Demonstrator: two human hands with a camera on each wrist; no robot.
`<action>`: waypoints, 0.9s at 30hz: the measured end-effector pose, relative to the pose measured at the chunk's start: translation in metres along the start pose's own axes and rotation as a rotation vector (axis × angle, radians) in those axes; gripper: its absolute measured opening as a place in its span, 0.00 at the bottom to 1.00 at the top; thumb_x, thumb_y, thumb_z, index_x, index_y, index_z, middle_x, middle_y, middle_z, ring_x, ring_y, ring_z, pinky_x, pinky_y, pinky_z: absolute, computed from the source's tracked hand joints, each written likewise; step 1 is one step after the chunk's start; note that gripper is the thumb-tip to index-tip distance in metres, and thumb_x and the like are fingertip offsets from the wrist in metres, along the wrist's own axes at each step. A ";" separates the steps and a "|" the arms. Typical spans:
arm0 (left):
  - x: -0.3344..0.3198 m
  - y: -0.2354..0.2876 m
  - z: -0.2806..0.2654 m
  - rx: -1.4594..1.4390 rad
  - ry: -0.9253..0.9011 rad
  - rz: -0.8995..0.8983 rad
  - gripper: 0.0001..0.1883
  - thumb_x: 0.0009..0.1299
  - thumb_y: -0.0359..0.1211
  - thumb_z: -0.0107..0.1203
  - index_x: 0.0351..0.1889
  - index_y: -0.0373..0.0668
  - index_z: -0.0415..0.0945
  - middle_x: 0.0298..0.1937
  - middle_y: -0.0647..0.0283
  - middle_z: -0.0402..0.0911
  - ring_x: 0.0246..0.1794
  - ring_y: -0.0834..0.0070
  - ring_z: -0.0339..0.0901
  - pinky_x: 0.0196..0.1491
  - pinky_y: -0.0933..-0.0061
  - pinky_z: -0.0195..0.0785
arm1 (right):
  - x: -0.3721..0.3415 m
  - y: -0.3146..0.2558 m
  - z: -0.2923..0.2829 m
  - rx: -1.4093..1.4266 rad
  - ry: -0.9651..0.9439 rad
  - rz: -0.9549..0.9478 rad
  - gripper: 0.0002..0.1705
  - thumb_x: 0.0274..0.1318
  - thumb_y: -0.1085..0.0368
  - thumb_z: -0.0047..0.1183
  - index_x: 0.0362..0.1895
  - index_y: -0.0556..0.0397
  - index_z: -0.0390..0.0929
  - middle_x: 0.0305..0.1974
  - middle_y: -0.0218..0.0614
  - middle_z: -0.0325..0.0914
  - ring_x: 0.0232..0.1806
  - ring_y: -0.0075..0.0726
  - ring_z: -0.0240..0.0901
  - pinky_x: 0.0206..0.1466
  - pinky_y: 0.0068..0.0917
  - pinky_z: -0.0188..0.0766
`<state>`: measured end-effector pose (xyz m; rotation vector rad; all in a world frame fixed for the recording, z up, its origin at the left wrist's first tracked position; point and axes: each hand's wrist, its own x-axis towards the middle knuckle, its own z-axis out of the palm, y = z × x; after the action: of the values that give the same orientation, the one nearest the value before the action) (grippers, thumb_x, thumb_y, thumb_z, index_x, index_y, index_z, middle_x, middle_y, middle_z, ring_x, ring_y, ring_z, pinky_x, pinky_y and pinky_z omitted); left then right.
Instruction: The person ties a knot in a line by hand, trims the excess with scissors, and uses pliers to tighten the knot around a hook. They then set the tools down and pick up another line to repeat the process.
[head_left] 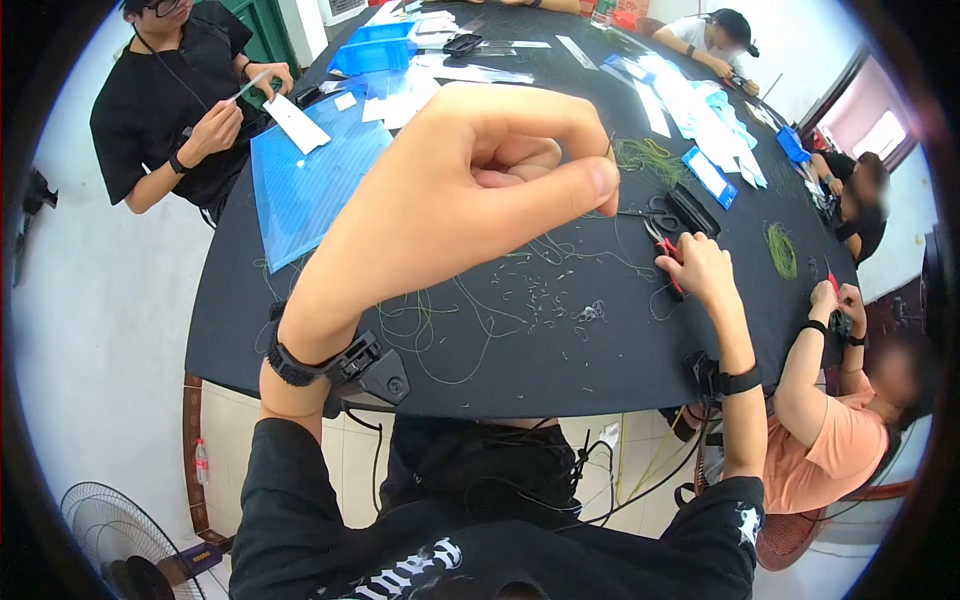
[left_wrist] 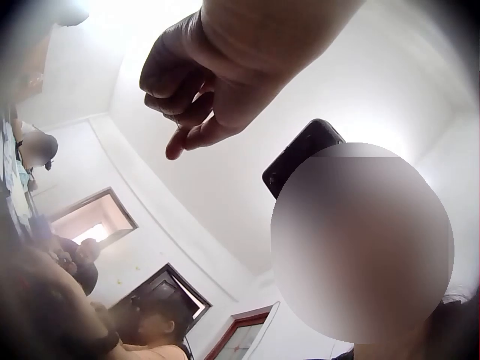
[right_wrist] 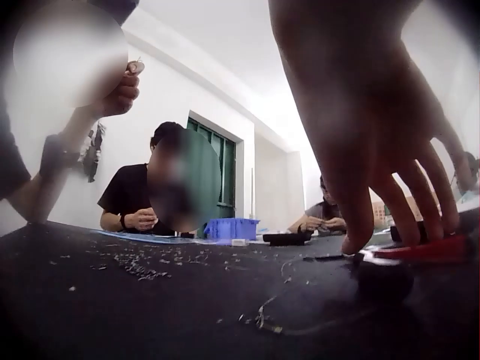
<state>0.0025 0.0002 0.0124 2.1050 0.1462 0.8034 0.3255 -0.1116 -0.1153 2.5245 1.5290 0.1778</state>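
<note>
My left hand is raised close to the head camera, thumb and index finger pinched at the tips and the other fingers curled in. A small thin thing shows at those fingertips in the right wrist view, too small to make out. Down on the black table, my right hand reaches over red-handled pliers. In the right wrist view its fingers point down fairly straight at the red handle. Black scissors and an open black case lie just beyond.
Loose green thread and small clippings lie across the black table. Coiled green line sits at the right. A blue sheet, a blue bin and papers are farther back. Several other people work around the table.
</note>
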 end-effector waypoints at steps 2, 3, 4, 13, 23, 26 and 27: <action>0.002 -0.003 0.001 0.008 0.003 0.002 0.10 0.66 0.34 0.52 0.28 0.36 0.77 0.26 0.70 0.73 0.20 0.90 0.58 0.23 0.85 0.47 | -0.001 -0.004 0.007 0.022 0.021 -0.021 0.24 0.44 0.48 0.59 0.38 0.53 0.74 0.37 0.44 0.74 0.42 0.47 0.74 0.41 0.46 0.68; 0.003 -0.003 0.002 0.013 0.003 0.005 0.10 0.66 0.34 0.51 0.28 0.36 0.77 0.26 0.70 0.74 0.20 0.90 0.57 0.23 0.86 0.47 | 0.001 -0.002 0.009 0.025 0.020 -0.072 0.20 0.45 0.53 0.58 0.39 0.53 0.74 0.36 0.42 0.72 0.41 0.47 0.73 0.39 0.46 0.68; 0.003 -0.004 0.002 0.003 0.008 0.001 0.10 0.66 0.33 0.51 0.28 0.36 0.76 0.26 0.70 0.74 0.20 0.90 0.57 0.23 0.86 0.47 | 0.003 0.000 0.010 0.043 0.035 -0.088 0.18 0.45 0.55 0.57 0.38 0.53 0.73 0.36 0.43 0.72 0.40 0.48 0.73 0.39 0.46 0.68; 0.003 -0.004 0.001 -0.012 0.046 -0.008 0.09 0.66 0.33 0.52 0.29 0.37 0.77 0.26 0.70 0.74 0.19 0.91 0.57 0.23 0.86 0.48 | 0.024 -0.003 -0.016 0.458 0.541 -0.104 0.10 0.53 0.65 0.47 0.33 0.58 0.63 0.34 0.50 0.65 0.33 0.59 0.70 0.35 0.47 0.66; 0.002 0.006 0.003 0.059 0.182 -0.011 0.10 0.65 0.34 0.53 0.29 0.36 0.78 0.18 0.75 0.61 0.17 0.91 0.51 0.22 0.84 0.43 | -0.008 -0.037 -0.133 1.095 0.826 -0.427 0.09 0.63 0.64 0.40 0.32 0.56 0.67 0.31 0.32 0.70 0.30 0.19 0.61 0.39 0.18 0.60; 0.001 0.008 0.003 0.094 0.224 0.004 0.09 0.65 0.34 0.52 0.29 0.37 0.77 0.19 0.74 0.66 0.17 0.91 0.54 0.22 0.84 0.44 | -0.026 -0.061 -0.166 1.125 0.946 -0.815 0.10 0.64 0.63 0.37 0.35 0.57 0.65 0.39 0.38 0.70 0.35 0.20 0.61 0.44 0.18 0.58; 0.000 0.009 0.003 0.100 0.237 0.012 0.09 0.65 0.34 0.52 0.29 0.38 0.77 0.19 0.73 0.68 0.17 0.91 0.55 0.22 0.85 0.45 | -0.028 -0.062 -0.169 1.065 0.952 -0.864 0.12 0.65 0.61 0.34 0.38 0.58 0.63 0.42 0.45 0.70 0.40 0.32 0.65 0.50 0.30 0.59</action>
<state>0.0025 -0.0073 0.0182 2.0992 0.3069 1.0714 0.2255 -0.0923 0.0360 1.9780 3.7347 0.6098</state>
